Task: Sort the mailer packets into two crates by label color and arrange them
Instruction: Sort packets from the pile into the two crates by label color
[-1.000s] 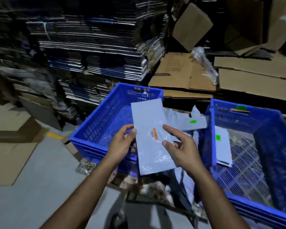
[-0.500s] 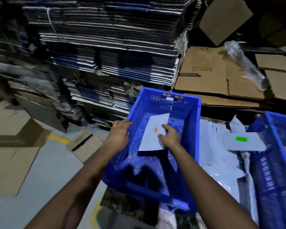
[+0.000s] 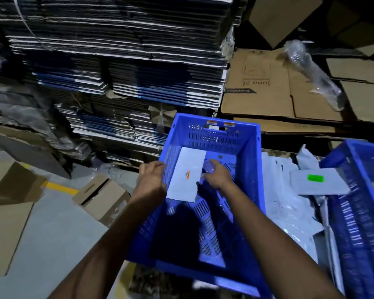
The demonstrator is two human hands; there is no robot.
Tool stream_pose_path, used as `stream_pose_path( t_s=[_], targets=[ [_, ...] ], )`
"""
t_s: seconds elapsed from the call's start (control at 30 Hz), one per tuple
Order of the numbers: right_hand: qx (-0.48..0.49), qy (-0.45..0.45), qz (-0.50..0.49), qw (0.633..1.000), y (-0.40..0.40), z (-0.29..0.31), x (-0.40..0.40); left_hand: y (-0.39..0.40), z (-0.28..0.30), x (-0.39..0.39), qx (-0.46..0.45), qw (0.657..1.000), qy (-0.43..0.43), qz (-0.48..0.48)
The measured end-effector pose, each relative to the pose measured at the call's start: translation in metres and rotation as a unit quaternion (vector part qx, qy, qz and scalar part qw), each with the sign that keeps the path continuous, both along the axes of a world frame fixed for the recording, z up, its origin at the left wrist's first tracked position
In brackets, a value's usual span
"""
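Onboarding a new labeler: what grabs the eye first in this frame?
The bright blue crate at centre, where both hands lay a white packet with an orange label inside: the left hand at its left edge, the right hand at its right. To the right, a packet with a vivid green label lies on the loose pile beside a second blue crate.
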State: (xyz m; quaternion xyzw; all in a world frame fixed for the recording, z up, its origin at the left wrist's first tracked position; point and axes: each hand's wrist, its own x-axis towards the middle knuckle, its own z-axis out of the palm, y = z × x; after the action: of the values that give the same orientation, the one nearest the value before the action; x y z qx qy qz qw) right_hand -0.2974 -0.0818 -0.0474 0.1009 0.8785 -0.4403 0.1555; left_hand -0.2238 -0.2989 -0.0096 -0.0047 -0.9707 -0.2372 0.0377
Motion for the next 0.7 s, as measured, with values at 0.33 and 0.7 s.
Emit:
stream_pose_path(
  t_s=[0.33, 0.7],
  targets=[
    [-0.132, 0.233, -0.158, 0.95, 0.167, 0.054, 0.132, 0.122, -0.006, 0.055, 0.011, 0.989, 0.059, -0.135],
    [0.274, 0.022, -0.082, 0.958, 0.271, -0.017, 0.225, 0.25, -0.001, 0.163, 0.016, 0.997, -0.036, -0.067]
  ],
)
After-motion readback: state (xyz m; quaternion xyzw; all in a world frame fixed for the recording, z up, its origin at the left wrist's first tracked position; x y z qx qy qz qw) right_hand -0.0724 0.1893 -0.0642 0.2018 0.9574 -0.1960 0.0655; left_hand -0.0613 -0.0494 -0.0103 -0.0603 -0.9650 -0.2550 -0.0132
